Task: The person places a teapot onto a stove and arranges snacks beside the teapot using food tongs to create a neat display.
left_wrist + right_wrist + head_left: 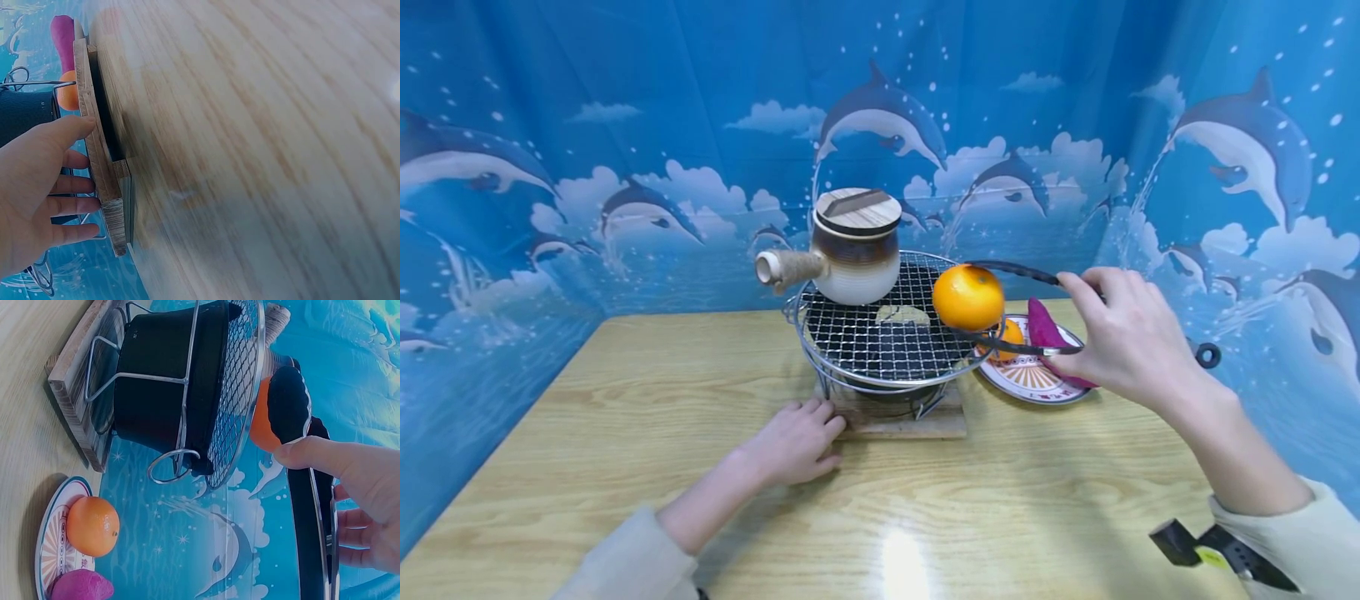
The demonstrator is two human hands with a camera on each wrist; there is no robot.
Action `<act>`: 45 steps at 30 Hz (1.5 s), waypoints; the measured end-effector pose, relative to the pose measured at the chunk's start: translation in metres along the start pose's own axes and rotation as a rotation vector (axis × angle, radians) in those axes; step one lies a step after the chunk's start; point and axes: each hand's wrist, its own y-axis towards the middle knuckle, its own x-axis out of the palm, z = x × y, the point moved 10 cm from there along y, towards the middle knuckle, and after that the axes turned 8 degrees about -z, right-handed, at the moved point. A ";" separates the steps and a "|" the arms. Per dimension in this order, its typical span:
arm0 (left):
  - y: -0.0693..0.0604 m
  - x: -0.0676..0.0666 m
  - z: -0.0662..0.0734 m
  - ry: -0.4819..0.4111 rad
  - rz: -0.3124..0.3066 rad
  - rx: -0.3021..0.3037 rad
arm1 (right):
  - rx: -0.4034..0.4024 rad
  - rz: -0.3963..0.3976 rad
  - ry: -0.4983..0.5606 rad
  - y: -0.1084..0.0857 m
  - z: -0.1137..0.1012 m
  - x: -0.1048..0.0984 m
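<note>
My right hand [1138,337] grips black tongs [306,525], whose arms reach left around an orange [968,297]. The orange is at the right side of the round wire grill mesh [865,346]; whether it touches the mesh I cannot tell. Below the mesh is a black stove [169,375], set in a wire frame on a wooden board [917,423]. With fairly straight fingers, my left hand [797,442] touches the board's near left edge, as the left wrist view also shows. A clay pot [857,267] with a wooden lid and a wrapped side handle stands on the mesh.
Right of the stove, a patterned plate [1022,385] bears a second orange [92,526] and a purple sweet-potato-like piece [1047,329]. The wooden-grain table [662,375] meets a blue dolphin-print curtain [700,108] at the back and sides.
</note>
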 end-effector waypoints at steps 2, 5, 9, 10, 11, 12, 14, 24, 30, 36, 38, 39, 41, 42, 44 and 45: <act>0.000 0.000 0.000 0.002 -0.001 0.001 | -0.006 0.002 0.007 0.001 -0.002 0.000; 0.000 0.000 0.000 0.004 -0.003 0.004 | -0.020 0.011 0.014 0.002 -0.005 0.001; 0.000 0.001 0.000 0.007 -0.004 0.005 | -0.051 0.035 0.021 0.004 -0.011 0.000; 0.000 0.001 0.000 0.007 -0.004 0.004 | -0.056 0.039 0.022 0.005 -0.012 0.000; 0.000 0.002 0.000 0.008 -0.003 0.004 | -0.061 0.040 0.025 0.006 -0.013 0.000; 0.000 0.002 0.000 0.008 -0.003 0.003 | -0.065 0.042 0.025 0.006 -0.014 0.001; 0.000 0.002 0.000 0.007 -0.002 0.002 | -0.072 0.043 0.028 0.007 -0.016 0.001; 0.001 0.002 0.000 0.034 -0.015 0.006 | -0.053 0.025 0.057 0.011 -0.019 0.002; 0.000 0.001 0.001 0.041 0.000 0.006 | -0.053 0.016 0.067 0.014 -0.022 0.003; 0.000 0.003 0.000 0.031 -0.011 0.001 | -0.062 0.016 0.081 0.016 -0.026 0.005; 0.000 0.003 0.000 0.026 -0.014 0.000 | -0.072 0.021 0.084 0.016 -0.028 0.005; 0.000 0.003 0.000 0.024 -0.014 0.000 | -0.075 0.023 0.083 0.017 -0.030 0.005; 0.000 0.004 0.000 0.023 -0.016 -0.001 | -0.081 0.023 0.084 0.018 -0.031 0.006; 0.001 0.004 0.000 0.022 -0.016 -0.001 | -0.082 0.020 0.084 0.018 -0.032 0.006; 0.001 0.004 0.000 0.019 -0.016 0.000 | -0.084 0.013 0.083 0.019 -0.034 0.007; 0.001 0.004 0.000 0.017 -0.016 0.000 | -0.086 0.012 0.082 0.019 -0.034 0.008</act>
